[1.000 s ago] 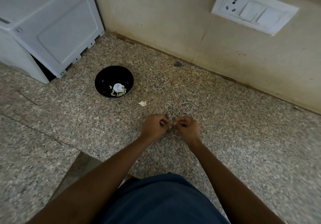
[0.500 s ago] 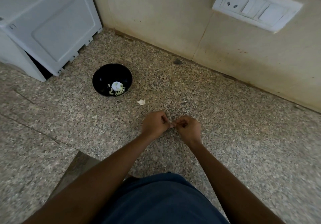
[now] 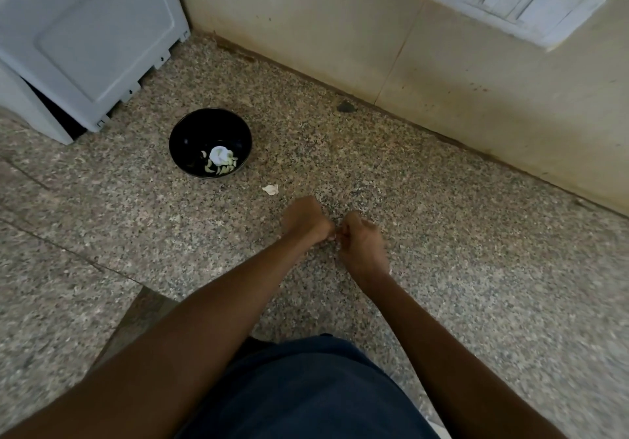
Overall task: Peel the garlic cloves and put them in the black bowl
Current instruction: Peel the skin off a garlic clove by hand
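The left hand (image 3: 306, 219) and right hand (image 3: 360, 239) meet with curled fingers, pinching something too small to see, probably a clove being peeled. Next it must go into the black bowl (image 3: 190, 132), where peeled cloves (image 3: 221, 168) lie.

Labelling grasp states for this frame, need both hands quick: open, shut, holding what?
Left hand: fingers curled, pinching something small against the right hand; likely a garlic clove, too hidden to confirm.
Right hand: fingers curled, pinching the same small item; blurred.
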